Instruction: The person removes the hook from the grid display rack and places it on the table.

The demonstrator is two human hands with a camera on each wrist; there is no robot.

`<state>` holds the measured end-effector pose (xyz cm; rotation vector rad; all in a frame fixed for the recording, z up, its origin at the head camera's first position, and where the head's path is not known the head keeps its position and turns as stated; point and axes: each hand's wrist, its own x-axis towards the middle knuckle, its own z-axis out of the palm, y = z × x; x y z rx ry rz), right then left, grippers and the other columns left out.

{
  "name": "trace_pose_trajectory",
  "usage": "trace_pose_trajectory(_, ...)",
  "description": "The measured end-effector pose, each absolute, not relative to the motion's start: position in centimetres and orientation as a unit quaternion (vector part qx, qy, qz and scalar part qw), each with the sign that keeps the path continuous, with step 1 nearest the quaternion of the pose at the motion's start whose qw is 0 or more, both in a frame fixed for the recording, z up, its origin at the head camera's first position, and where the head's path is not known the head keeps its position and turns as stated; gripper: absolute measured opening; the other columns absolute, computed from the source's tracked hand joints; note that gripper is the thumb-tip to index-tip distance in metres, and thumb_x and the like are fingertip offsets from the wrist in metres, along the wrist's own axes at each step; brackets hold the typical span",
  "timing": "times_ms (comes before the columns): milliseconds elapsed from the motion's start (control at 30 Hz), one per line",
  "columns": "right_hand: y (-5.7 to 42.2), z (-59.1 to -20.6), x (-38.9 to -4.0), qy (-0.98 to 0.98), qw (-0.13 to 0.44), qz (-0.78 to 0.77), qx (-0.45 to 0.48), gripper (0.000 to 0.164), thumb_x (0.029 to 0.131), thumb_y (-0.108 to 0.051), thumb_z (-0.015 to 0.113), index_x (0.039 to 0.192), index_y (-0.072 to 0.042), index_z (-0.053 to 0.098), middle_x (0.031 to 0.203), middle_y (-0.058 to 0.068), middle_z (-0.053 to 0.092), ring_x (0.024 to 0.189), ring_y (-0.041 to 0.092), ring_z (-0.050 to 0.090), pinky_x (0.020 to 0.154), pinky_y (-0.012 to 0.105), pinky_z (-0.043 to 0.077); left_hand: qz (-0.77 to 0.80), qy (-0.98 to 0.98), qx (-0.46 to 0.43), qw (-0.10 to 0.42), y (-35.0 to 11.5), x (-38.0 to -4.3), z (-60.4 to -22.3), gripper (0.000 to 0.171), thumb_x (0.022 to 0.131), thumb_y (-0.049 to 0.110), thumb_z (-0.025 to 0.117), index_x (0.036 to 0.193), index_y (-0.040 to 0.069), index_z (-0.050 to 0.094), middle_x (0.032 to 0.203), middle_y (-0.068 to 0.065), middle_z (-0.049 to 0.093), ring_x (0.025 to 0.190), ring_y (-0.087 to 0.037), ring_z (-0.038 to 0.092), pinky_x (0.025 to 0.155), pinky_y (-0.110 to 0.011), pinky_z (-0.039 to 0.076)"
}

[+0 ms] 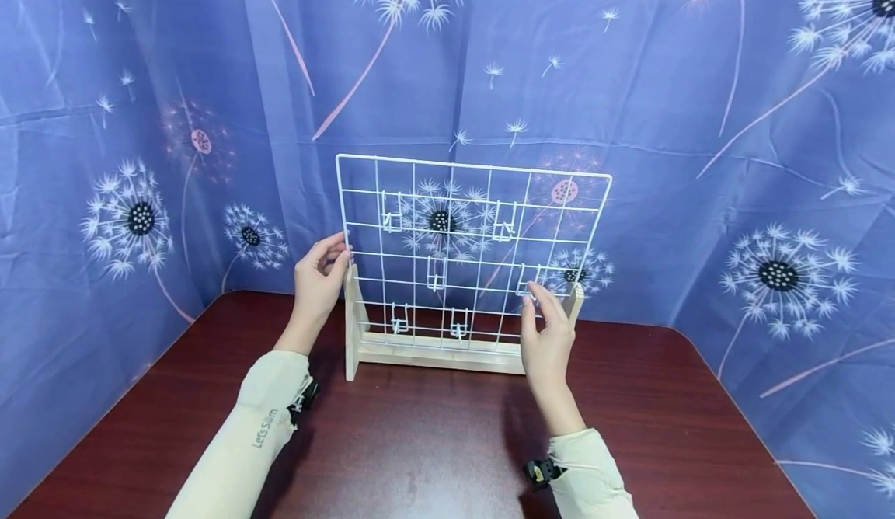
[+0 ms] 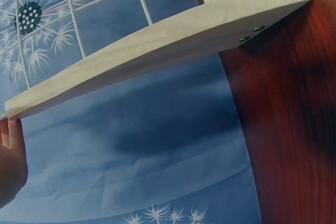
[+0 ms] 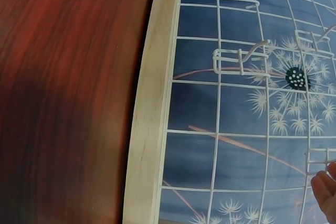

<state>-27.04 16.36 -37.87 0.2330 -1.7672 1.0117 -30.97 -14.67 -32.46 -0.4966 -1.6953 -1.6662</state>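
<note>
A white wire grid panel (image 1: pixel 473 165) stands upright in a pale wooden stand (image 1: pixel 433 358) on the table. Near the top of the stand's left side post (image 2: pixel 157 38), my left hand (image 1: pixel 318 278) pinches the panel's left edge wire between thumb and fingers. My right hand (image 1: pixel 550 348) is in front of the panel's lower right, with thumb and forefinger on a small white wire hook (image 3: pixel 319 156) hung on the grid. Its fingertips (image 3: pixel 321 182) partly cover that hook. Several similar hooks hang elsewhere, including an upper left hook (image 1: pixel 392 214) and an upper right hook (image 1: pixel 504 224).
The dark red-brown wooden table (image 1: pixel 433 441) extends in front of the stand and to both sides. Blue cloth (image 1: pixel 671 216) printed with dandelions hangs behind and at both sides of the table. Each wrist wears a small black camera, one being the left wrist camera (image 1: pixel 304 398).
</note>
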Motion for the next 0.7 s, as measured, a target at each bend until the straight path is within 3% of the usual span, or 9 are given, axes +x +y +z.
trace_pose_trajectory(233, 16.30, -37.99, -27.24, -0.728, 0.539, 0.413, 0.093, 0.022, 0.089, 0.004, 0.063, 0.110, 0.003, 0.070, 0.109, 0.014, 0.069, 0.097, 0.031, 0.065, 0.084, 0.015, 0.047, -0.637, -0.658, -0.187, 0.356, -14.53, -31.07, -32.52, 0.029, 0.086, -0.016, 0.057, 0.115, -0.021, 0.057, 0.096, -0.037, 0.058, 0.082, -0.012, 0.062, 0.067, -0.012, 0.051)
trace_pose_trajectory(467, 16.36, -37.77, -27.35, -0.725, 0.547, 0.409, 0.092, 0.021, 0.090, 0.000, 0.063, 0.109, 0.002, 0.071, 0.108, 0.014, 0.070, 0.105, 0.032, 0.063, 0.094, 0.029, 0.050, -0.634, -0.659, -0.188, 0.358, -14.44, -31.01, -32.41, 0.029, 0.087, -0.015, 0.058, 0.115, -0.021, 0.057, 0.096, -0.036, 0.058, 0.082, -0.014, 0.061, 0.067, -0.012, 0.051)
trace_pose_trajectory(700, 16.38, -37.32, -27.40, -0.717, 0.561, 0.402, 0.096, 0.019, 0.090, -0.003, 0.065, 0.107, -0.001, 0.073, 0.106, 0.013, 0.071, 0.101, 0.031, 0.066, 0.083, 0.005, 0.044, -0.637, -0.659, -0.183, 0.356, -14.46, -30.97, -32.54, 0.029, 0.087, -0.016, 0.057, 0.115, -0.020, 0.058, 0.096, -0.035, 0.059, 0.083, -0.014, 0.061, 0.069, -0.013, 0.052)
